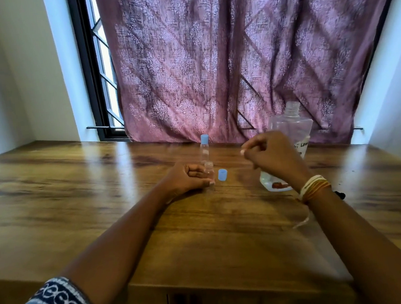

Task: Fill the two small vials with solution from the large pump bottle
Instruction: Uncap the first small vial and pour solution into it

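Left hand (189, 177) fingers grasp open vial (209, 175); right hand (272, 154) fingers clenched; bottle (290, 128) label illegible.

Bare wooden table (75, 188) is lying open across the whole left side and along the near edge, so a hand could be passing there freely. In the middle, the left hand (187, 177) is gripping an uncapped vial (209, 173), with a capped vial (205, 149) standing just behind it and a loose blue cap (222, 175) sitting just beside it on the right, crowding that spot. A narrow gap is remaining between the cap and the big bottle (290, 128), whose neck is standing open. The right hand (272, 154) is hovering in front of that bottle, fingers curled, blocking a straight reach. The curtain (234, 58) is hanging close behind.
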A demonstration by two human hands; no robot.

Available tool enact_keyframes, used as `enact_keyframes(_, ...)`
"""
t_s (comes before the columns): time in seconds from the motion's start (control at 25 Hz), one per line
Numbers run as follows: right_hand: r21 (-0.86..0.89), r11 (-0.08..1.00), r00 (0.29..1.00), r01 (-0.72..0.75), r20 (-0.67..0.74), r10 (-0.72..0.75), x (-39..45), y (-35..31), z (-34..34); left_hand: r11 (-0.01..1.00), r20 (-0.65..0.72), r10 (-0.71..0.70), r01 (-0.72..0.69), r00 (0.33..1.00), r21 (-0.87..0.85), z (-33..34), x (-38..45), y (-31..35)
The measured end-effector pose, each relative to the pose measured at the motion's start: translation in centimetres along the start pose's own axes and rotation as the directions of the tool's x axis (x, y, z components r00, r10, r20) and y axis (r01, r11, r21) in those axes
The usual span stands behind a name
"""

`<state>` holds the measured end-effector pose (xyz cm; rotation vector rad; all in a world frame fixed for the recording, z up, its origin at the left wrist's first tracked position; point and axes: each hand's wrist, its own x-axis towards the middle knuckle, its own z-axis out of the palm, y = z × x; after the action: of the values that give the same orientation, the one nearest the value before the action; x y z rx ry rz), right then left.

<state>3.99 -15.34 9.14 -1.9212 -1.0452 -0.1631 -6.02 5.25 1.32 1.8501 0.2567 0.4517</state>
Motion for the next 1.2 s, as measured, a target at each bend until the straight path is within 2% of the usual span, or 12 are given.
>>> enact_keyframes(0.08,0.036,0.995,0.973,0.088,-0.219,-0.078,-0.2,0.0,-1.9,1.000,-0.003,0.009,-0.009,1.000,0.009,0.1,0.0,0.1)
enact_keyframes(0.16,0.003,0.988,0.901,0.154,-0.411,-0.139,0.2,0.7,-3.5,1.000,-0.008,0.008,-0.008,1.000,0.002,0.2,-0.1,0.2)
enact_keyframes(0.24,-0.064,0.986,0.825,0.155,-0.541,-0.164,1.2,2.3,-4.9,1.000,-0.011,0.011,-0.011,1.000,0.001,0.3,-0.1,0.1)
enact_keyframes(0.28,-0.066,0.992,0.823,0.109,-0.554,-0.127,1.9,3.4,-5.4,1.000,-0.011,0.011,-0.011,1.000,0.000,0.3,0.0,0.1)
enact_keyframes(0.32,-0.019,0.999,0.857,0.039,-0.513,-0.044,2.7,4.4,-5.7,1.000,-0.014,0.008,-0.008,1.000,-0.001,0.3,0.0,0.1)
enact_keyframes(0.4,0.192,0.978,0.946,-0.080,-0.293,0.135,3.7,5.9,-5.8,1.000,-0.019,0.001,-0.001,1.000,0.004,0.2,0.0,0.0)
enact_keyframes(0.48,0.412,0.904,0.989,-0.114,-0.038,0.142,4.4,7.2,-5.3,1.000,-0.015,-0.008,0.008,1.000,0.006,0.1,0.2,-0.1)
enact_keyframes(0.52,0.451,0.885,0.992,-0.120,0.011,0.129,4.5,7.8,-5.0,1.000,-0.011,-0.009,0.009,1.000,0.010,0.1,0.2,-0.1)
enact_keyframes(0.76,0.511,0.858,0.997,-0.056,-0.020,0.077,5.0,7.1,-3.1,1.000,0.005,-0.012,0.012,1.000,-0.026,0.2,-0.1,0.4)
enact_keyframes(1.0,0.295,0.941,0.978,0.167,-0.173,-0.119,5.0,5.6,-0.4,0.979,-0.019,0.006,-0.010,1.000,-0.204,0.7,0.0,0.7)
enact_keyframes(1.2,0.069,0.925,0.925,0.374,-0.101,-0.366,5.2,5.2,1.0,0.972,-0.019,0.049,-0.053,0.999,-0.228,0.9,0.4,0.7)
